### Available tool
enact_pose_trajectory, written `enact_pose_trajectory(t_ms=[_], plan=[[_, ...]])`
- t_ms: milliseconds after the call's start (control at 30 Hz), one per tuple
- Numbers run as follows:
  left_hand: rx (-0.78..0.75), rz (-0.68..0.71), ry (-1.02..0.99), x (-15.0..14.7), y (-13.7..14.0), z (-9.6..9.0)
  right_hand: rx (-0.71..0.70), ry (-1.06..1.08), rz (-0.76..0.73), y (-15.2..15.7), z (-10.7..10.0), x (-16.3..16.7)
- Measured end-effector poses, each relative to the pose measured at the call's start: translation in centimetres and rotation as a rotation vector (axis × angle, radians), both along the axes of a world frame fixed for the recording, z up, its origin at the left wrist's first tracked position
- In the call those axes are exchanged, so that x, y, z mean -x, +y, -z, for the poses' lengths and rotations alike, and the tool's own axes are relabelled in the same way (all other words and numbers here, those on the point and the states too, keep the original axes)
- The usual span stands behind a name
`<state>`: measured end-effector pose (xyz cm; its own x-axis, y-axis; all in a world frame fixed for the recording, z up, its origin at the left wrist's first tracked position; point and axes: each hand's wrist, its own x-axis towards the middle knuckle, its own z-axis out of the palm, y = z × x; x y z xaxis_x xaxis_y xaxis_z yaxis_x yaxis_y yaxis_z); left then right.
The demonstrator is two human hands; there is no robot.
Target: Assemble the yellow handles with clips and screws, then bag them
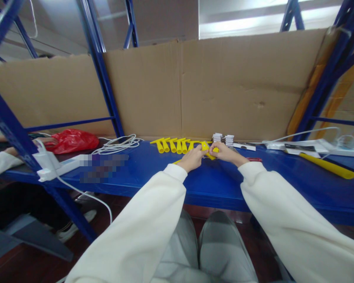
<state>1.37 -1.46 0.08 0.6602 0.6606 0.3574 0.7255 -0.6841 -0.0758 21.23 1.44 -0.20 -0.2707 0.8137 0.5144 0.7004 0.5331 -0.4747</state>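
Observation:
Both hands meet over a blue tabletop [153,167]. My left hand [193,158] is closed round a yellow T-shaped plastic piece [205,146], and part of its handle juts out by the wrist. Fingers of my right hand [226,152] pinch the same piece from the other side; they hide whatever detail they work on. Just left of the hands, several similar yellow T-shaped pieces [173,146] with round hollow handles lie in a row, handle ends toward me. Behind my right hand stand small stacks of white packets [223,138].
A long yellow handle [327,166] and a white power strip [301,145] lie at right. On the left are a coiled white cable [120,143], a red plastic bag [73,141] and a charger strip [67,164]. Cardboard [218,86] walls the back; a co-worker's sleeve [2,163] shows far left.

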Motion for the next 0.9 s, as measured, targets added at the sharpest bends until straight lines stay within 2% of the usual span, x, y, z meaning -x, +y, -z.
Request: enact_pose_trajectory(t_ms=[100, 200, 400, 467, 567, 633, 900], plan=[[-0.002, 0.006, 0.005, 0.0, -0.1, 0.0, 0.056, 0.115, 0.048, -0.2, 0.4, 0.0], [-0.002, 0.012, 0.002, 0.1, -0.1, 0.0, 0.173, 0.234, 0.054, -0.4, 0.6, 0.1], [-0.016, 0.0, -0.041, 0.1, 0.2, 0.1, 0.358, 0.469, 0.129, -1.7, -0.6, 0.6], [-0.017, -0.004, -0.05, 0.1, 0.2, 0.1, 0.5, 0.508, 0.07, -2.3, -1.0, 0.6], [-0.014, 0.006, -0.059, 0.2, 0.1, -0.1, 0.717, 0.481, -0.106, -3.1, -1.2, 0.2], [-0.017, 0.02, -0.068, 0.2, 0.1, -0.1, 0.74, 0.48, -0.158, -3.2, -1.1, 0.0], [-0.053, 0.039, 0.03, 0.3, 0.1, -0.1, 0.692, 0.515, -0.164, -2.6, -0.7, -0.4]])
